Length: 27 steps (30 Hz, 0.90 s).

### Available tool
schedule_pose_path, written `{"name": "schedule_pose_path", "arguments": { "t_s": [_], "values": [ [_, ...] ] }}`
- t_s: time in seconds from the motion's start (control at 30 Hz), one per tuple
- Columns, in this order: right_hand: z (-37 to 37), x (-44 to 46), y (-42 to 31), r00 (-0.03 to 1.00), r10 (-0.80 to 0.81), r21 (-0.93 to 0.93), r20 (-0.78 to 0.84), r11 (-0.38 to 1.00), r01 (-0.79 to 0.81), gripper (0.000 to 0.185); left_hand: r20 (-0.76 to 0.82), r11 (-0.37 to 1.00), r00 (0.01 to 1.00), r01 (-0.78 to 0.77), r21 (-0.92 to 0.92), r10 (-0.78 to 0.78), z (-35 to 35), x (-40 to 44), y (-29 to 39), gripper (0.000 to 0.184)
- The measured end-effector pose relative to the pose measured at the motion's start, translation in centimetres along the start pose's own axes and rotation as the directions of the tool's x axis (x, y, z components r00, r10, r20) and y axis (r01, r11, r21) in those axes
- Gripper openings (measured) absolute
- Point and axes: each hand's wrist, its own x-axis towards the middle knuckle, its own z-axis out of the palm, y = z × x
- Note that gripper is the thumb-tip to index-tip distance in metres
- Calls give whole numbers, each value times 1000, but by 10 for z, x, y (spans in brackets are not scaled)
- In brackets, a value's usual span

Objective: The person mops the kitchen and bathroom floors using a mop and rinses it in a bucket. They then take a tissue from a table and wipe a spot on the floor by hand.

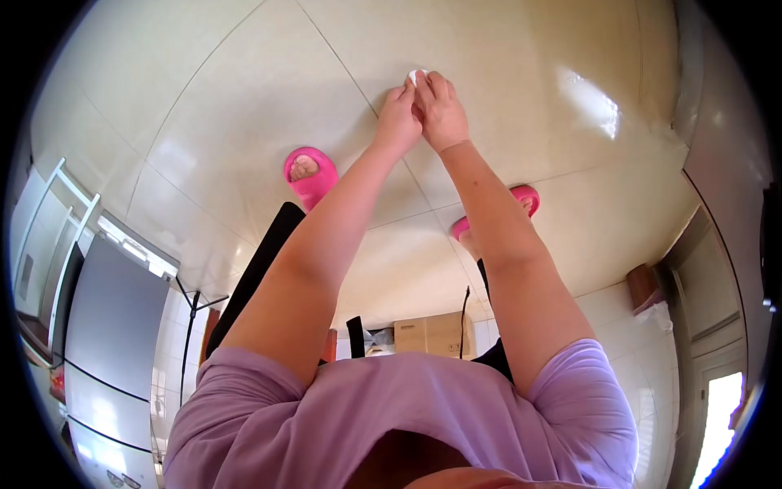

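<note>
Out in front of me, my left hand (397,122) and my right hand (443,110) are pressed together above the tiled floor. Between their fingertips a small white object (417,76) peeks out. It may be soft or crumpled, but most of it is covered by the fingers, so I cannot make out its kind. The fingers of both hands are curled round it, and both forearms stretch straight forward.
Pink slippers (312,181) are on my feet on the shiny floor (269,106). A grey refrigerator (114,314) and a white metal rack (61,212) stand at left. A cardboard box (436,334) lies behind me; a door frame (709,301) is at right.
</note>
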Motion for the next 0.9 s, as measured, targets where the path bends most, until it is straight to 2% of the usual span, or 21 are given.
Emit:
{"name": "schedule_pose_path", "arguments": {
  "t_s": [0.1, 0.13, 0.17, 0.2, 0.23, 0.3, 0.33, 0.4, 0.43, 0.47, 0.5, 0.53, 0.57, 0.6, 0.63, 0.7, 0.77, 0.83, 0.9],
  "values": [
    [8, 3, 10, 998, -45, -16, -32, 999, 44, 40, 25, 997, 997, 72, 3, -72, -13, 4, 16, 44],
    [8, 6, 18, 999, -39, -13, -38, 999, 39, 40, -46, 972, 999, 0, 235, 11, -22, 3, 24, 42],
    [6, 9, 24, 995, -94, -30, 32, 995, 95, 37, -98, 887, 989, -51, 459, 108, -31, 1, 27, 40],
    [5, 10, 29, 983, -152, -41, 101, 987, 157, 34, -124, 894, 974, -120, 432, 191, -41, 3, 20, 37],
    [4, 8, 29, 984, -150, -37, 95, 987, 154, 34, -151, 894, 950, -193, 404, 273, -57, 3, 12, 35],
    [0, 5, 33, 965, -201, -55, 170, 976, 213, 29, -152, 895, 963, -139, 424, 222, -93, -3, -17, 35],
    [-2, -1, 35, 967, -203, -61, 151, 975, 214, 29, -143, 873, 976, -79, 481, 167, -115, -8, -29, 35],
    [-10, -33, 35, 963, -46, -91, 267, 993, 73, 25, -123, 831, 990, 16, 556, 63, -169, -39, -49, 37],
    [-14, -55, 40, 943, 210, -72, 259, 978, -198, 22, -105, 818, 994, 40, 574, 25, -195, -59, -56, 39],
    [-33, -74, 41, 854, 454, -49, 256, 888, -457, 20, -103, 802, 994, 87, 592, -32, -220, -84, -50, 39],
    [-67, -87, 34, 731, 603, 91, 321, 748, -657, 17, -100, 782, 991, 133, 609, -91, -242, -113, -43, 40],
    [-103, -102, 21, 578, 707, 210, 408, 543, -813, 13, -80, 787, 989, 148, 599, -125, -261, -144, -34, 39],
    [-142, -113, 7, 581, 716, 226, 387, 537, -813, 13, -59, 794, 987, 154, 588, -148, -277, -173, -19, 39],
    [-177, -125, -6, 504, 711, 543, 490, 202, -815, 12, -27, 794, 981, 171, 584, -191, -286, -201, -9, 39],
    [-212, -140, -17, 463, 660, 729, 592, -193, -657, 10, 17, 792, 972, 181, 583, -234, -291, -227, 5, 39],
    [-333, -144, -54, 590, 546, 801, 595, -468, -375, 9, 61, 771, 930, 263, 579, -363, -287, -266, 65, 39],
    [-428, -160, -82, 692, 557, 855, 460, -488, -176, 13, 177, 827, 884, 311, 469, -432, -274, -289, 128, 39],
    [-500, -185, -105, 751, 551, 869, 363, -491, -59, 16, 309, 900, 936, 16, 437, -166, -262, -297, 187, 38],
    [-559, -222, -119, 793, 525, 835, 308, -549, 39, 19, 440, 912, 898, -203, 356, 28, -252, -294, 285, 37]
  ]
}}
